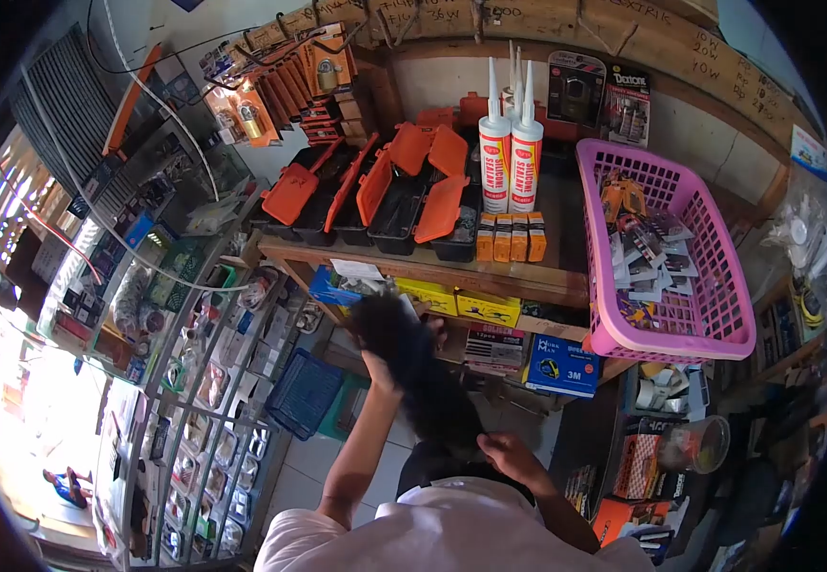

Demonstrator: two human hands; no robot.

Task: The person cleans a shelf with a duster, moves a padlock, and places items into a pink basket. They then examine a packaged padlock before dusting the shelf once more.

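A black, fluffy feather duster (423,381) slants across the middle of the head view, its far end blurred, in front of the lower shelf. My left hand (382,370) is wrapped round its upper part, with fingertips showing on the far side. Close to my body, my right hand (513,458) is closed at the duster's lower end; the handle is hidden there. Beyond the duster, yellow boxes (485,307) and a blue box marked 3M (563,366) sit on the lower shelf.
Above stand black bins with orange lids (442,208), two silicone sealant tubes (509,157) and small orange boxes (510,238). A pink basket (673,341) juts out on the right. Glass display shelves (184,381) run along the left; a blue crate (304,393) is low behind my left arm.
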